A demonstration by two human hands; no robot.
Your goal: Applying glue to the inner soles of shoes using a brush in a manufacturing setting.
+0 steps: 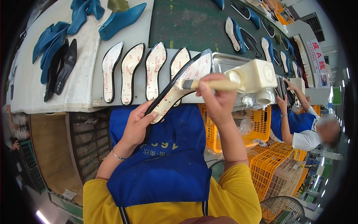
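The insole [179, 84] sits near picture centre, tilted from 7 to 1 o'clock, pale face up with a black rim and small red print too fine to read. Its lower end is hidden in the left hand [138, 125], which is clamped around it. The right hand [216, 99] is closed on a brush [209, 84], whose pale handle points to 3 o'clock and whose bristles touch the insole's upper half.

Behind it, at 12 o'clock, four more insoles [143, 72] lie side by side on the desk [84, 84], the rightmost partly covered by the held one. At 10 o'clock are blue shoe lasts [121, 20] and black soles [61, 67]. At 2 o'clock a cream plastic jug [257, 74] lies in a metal tray [227, 61], its far edge hidden.

Orange crates [270, 164] stand at 4 o'clock, partly behind the arm. At 3 o'clock a co-worker [304, 130] reaches toward the desk. A white oblong sign with red characters [319, 58] hangs at 2 o'clock.
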